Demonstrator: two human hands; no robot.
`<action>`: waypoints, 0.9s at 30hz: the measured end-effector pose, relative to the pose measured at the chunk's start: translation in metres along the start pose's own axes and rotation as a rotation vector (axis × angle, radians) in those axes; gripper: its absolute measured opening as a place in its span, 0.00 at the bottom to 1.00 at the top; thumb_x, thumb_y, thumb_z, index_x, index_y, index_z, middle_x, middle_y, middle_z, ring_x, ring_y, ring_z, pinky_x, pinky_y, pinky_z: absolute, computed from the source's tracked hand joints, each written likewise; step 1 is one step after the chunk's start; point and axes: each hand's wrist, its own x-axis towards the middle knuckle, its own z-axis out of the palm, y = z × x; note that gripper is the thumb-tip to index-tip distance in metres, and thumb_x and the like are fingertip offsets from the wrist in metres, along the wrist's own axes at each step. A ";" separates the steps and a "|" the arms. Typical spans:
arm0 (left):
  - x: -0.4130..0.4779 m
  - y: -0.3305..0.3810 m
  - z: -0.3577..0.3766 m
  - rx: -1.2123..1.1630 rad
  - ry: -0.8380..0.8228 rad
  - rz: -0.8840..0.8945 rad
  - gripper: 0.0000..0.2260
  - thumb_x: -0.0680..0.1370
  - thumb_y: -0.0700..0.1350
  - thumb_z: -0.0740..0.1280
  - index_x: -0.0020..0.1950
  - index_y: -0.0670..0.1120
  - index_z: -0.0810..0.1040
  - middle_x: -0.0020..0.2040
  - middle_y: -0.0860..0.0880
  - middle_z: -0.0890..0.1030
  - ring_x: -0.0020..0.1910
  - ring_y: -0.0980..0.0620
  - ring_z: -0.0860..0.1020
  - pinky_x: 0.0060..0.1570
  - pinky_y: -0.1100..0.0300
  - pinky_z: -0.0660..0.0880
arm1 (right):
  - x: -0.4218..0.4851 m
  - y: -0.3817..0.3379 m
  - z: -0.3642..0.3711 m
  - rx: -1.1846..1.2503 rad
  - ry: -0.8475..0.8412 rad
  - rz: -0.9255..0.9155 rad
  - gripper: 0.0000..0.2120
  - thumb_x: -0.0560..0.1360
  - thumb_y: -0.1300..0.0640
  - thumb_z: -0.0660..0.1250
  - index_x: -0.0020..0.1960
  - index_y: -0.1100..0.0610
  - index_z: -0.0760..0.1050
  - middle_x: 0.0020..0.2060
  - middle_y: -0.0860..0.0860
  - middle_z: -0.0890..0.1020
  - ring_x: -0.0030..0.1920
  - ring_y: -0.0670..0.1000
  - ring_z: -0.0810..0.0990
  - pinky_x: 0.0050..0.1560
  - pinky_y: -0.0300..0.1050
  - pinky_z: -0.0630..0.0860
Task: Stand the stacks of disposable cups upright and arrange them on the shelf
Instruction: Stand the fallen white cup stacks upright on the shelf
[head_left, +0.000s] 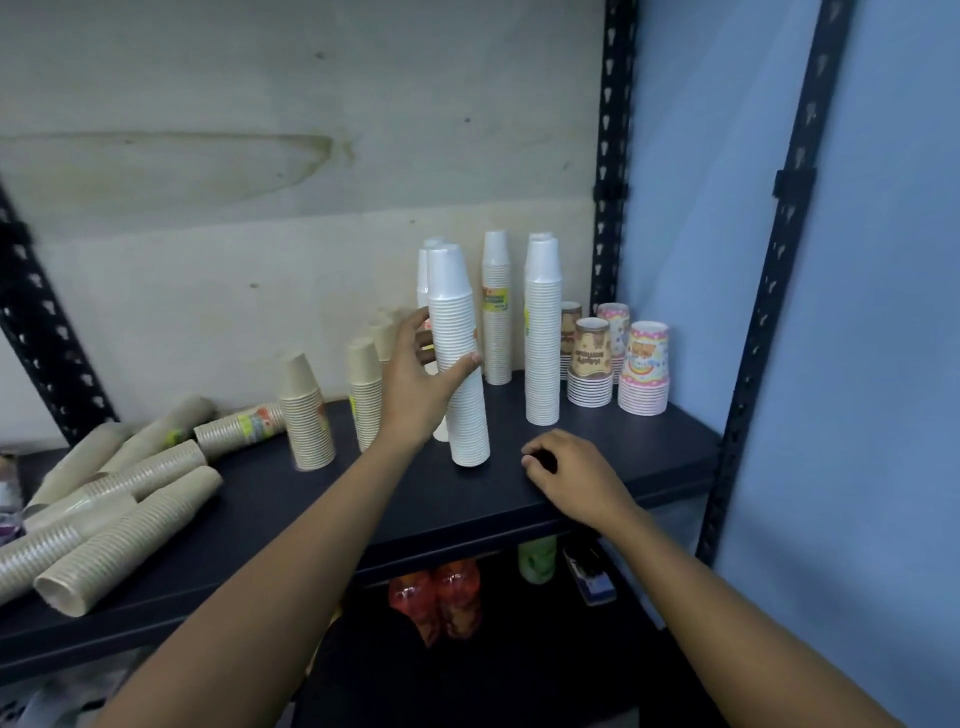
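A tall white cup stack (460, 358) stands upright, slightly tilted, on the dark shelf (291, 499). My left hand (421, 379) grips it at mid-height, thumb in front and fingers behind. My right hand (569, 475) rests on the shelf near its front edge with fingers loosely curled, holding nothing. More white stacks (543, 332) stand upright behind and to the right. Two beige stacks (306, 415) stand upright left of my hand. Several beige stacks (130, 530) lie on their sides at the shelf's left end.
Short printed cup stacks (644, 366) stand at the back right by the black upright post (615, 156). Below the shelf are red bottles (436, 597) and a green bottle (537, 558). A plywood back panel closes the shelf behind.
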 end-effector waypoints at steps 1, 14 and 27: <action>0.002 0.000 0.004 0.002 -0.001 0.001 0.35 0.71 0.51 0.81 0.73 0.55 0.68 0.65 0.54 0.78 0.59 0.62 0.79 0.55 0.68 0.76 | -0.001 0.001 0.001 -0.006 0.005 -0.003 0.10 0.80 0.48 0.66 0.56 0.49 0.82 0.54 0.43 0.81 0.55 0.45 0.80 0.58 0.47 0.77; 0.003 -0.016 0.029 0.036 -0.041 -0.012 0.36 0.70 0.56 0.80 0.74 0.54 0.68 0.62 0.56 0.79 0.60 0.62 0.79 0.58 0.57 0.79 | -0.003 0.004 0.007 -0.016 0.037 -0.034 0.09 0.80 0.47 0.65 0.55 0.47 0.81 0.55 0.40 0.80 0.55 0.44 0.79 0.53 0.48 0.78; -0.001 -0.006 -0.004 0.043 0.007 -0.005 0.36 0.70 0.52 0.82 0.74 0.51 0.70 0.59 0.50 0.80 0.56 0.56 0.81 0.54 0.61 0.81 | -0.016 -0.011 0.013 0.090 0.201 -0.060 0.05 0.79 0.51 0.67 0.50 0.47 0.82 0.47 0.41 0.82 0.48 0.44 0.80 0.46 0.51 0.80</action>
